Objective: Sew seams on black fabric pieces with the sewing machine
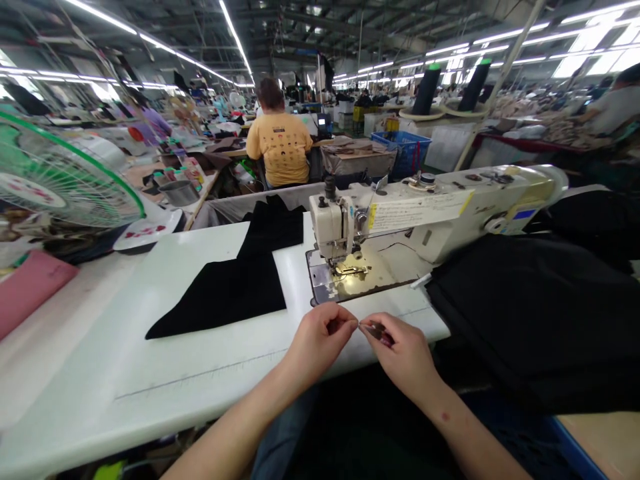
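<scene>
My left hand and my right hand meet at the front edge of the white sewing table, just below the needle plate. Both are closed in a pinch, fingertips almost touching. The right hand holds a small dark metal piece, perhaps a snip or clip; what the left fingers pinch is too small to make out. The white sewing machine stands right behind them.
A black cut fabric piece lies on the table left of the machine. A heap of black cloth fills the right side. A green fan stands at the left. A person in a yellow shirt sits with their back to me.
</scene>
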The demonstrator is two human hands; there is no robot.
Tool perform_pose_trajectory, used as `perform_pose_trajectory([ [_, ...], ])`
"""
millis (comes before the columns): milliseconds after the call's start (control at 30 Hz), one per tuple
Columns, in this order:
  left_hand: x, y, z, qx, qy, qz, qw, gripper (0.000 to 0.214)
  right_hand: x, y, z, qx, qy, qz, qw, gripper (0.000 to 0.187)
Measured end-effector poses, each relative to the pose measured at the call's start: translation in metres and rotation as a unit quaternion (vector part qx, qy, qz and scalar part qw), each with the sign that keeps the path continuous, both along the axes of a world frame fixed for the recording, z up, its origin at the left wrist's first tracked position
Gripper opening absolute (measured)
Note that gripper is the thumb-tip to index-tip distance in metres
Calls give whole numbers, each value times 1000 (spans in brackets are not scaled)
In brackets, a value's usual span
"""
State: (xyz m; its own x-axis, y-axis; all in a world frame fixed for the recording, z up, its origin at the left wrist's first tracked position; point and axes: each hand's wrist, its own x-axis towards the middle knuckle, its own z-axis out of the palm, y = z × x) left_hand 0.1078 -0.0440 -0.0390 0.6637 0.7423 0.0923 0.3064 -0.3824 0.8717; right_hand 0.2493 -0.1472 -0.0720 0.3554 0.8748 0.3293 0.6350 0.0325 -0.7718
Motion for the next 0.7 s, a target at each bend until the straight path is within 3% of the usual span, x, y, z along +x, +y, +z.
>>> perform_pose_trajectory([
  [100,-1,11,-2,20,-5,21,1000,16,6,7,-6,-21,17,-36,999,33],
  [267,7,57,-7,161,42,139,976,15,34,29,-23,-61,-11,-143,988,50],
  [400,17,88,-17,155,57,196,967,15,47,40,-31,-89,-38,-202,975,51],
  [700,31,90,-30,159,61,186,968,15,42,40,-34,-141,-70,-222,962,45],
])
